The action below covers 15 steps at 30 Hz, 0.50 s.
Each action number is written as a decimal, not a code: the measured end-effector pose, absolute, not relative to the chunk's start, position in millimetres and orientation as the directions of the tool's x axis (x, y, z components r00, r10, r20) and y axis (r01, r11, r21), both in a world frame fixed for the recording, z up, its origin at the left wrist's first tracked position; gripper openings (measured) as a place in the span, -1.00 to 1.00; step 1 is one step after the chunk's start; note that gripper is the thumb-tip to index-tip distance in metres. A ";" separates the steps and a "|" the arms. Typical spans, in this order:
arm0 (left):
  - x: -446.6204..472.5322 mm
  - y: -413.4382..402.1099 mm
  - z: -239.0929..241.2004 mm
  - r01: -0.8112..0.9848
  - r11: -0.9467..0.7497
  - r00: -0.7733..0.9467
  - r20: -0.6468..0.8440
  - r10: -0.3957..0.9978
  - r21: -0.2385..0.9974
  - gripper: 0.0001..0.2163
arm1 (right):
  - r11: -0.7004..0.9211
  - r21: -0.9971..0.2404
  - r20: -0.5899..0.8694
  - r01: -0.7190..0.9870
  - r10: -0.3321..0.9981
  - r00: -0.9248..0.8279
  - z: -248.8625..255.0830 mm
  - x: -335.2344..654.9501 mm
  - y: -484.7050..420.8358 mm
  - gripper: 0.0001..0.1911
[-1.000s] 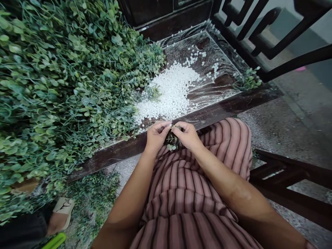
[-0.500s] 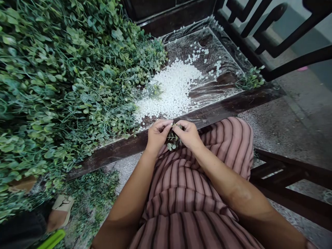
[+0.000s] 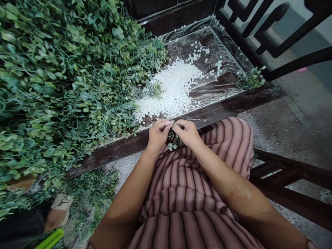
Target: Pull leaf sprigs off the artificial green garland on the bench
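My left hand (image 3: 158, 134) and my right hand (image 3: 188, 132) meet fingertip to fingertip above my lap, by the bench's front edge. Both are closed in a pinch on a small artificial leaf sprig (image 3: 172, 146), whose green leaves hang down between them. The fingers partly hide its upper end, and I cannot make out whether a white bead is pinched there too. Just beyond the hands, a heap of small white beads (image 3: 176, 90) lies spread on the dark wooden bench (image 3: 220, 108). One loose sprig (image 3: 156, 89) rests on the beads.
A large pile of artificial greenery (image 3: 64, 76) covers the bench's left side, with more greenery (image 3: 90, 197) on the floor. Another sprig (image 3: 252, 78) lies at the bench's right end. At lower left are another person's sandalled foot (image 3: 58, 211) and a bright green object (image 3: 50, 239).
Almost nothing differs. My hands stay pinched together on the sprig, and the whole view has shifted only slightly.
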State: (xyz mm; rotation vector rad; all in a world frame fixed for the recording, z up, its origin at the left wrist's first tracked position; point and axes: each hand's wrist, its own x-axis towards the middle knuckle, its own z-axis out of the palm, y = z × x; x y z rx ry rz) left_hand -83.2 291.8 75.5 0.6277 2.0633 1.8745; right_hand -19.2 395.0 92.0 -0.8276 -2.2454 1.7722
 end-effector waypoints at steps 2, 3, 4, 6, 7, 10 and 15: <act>-83.4 291.5 74.2 0.139 0.066 -0.863 0.088 0.498 0.988 -0.87 | 0.155 -0.934 -0.201 0.321 0.516 -0.833 91.6 -19.0 394.8 -0.79; -83.5 291.3 73.6 0.144 0.065 -0.861 0.093 0.501 0.987 -0.87 | 0.160 -0.934 -0.197 0.321 0.517 -0.833 91.3 -19.0 394.6 -0.79; -83.7 291.2 72.9 0.148 0.062 -0.858 0.097 0.504 0.987 -0.87 | 0.165 -0.933 -0.195 0.321 0.519 -0.832 90.9 -18.9 394.3 -0.79; -83.8 291.3 71.7 0.161 0.057 -0.854 0.110 0.508 0.985 -0.86 | 0.176 -0.929 -0.190 0.326 0.528 -0.828 90.4 -19.1 393.8 -0.79; -83.8 291.4 71.2 0.168 0.056 -0.852 0.116 0.511 0.984 -0.85 | 0.182 -0.927 -0.186 0.327 0.533 -0.825 90.2 -19.4 393.6 -0.79; -83.0 291.5 70.5 0.186 0.054 -0.844 0.131 0.520 0.981 -0.85 | 0.179 -0.932 -0.174 0.315 0.541 -0.823 89.3 -20.6 393.7 -0.79; -80.2 284.0 76.1 0.106 0.037 -0.850 0.071 0.522 0.994 -0.80 | 0.106 -0.951 -0.193 0.290 0.528 -0.827 86.6 -22.1 396.6 -0.78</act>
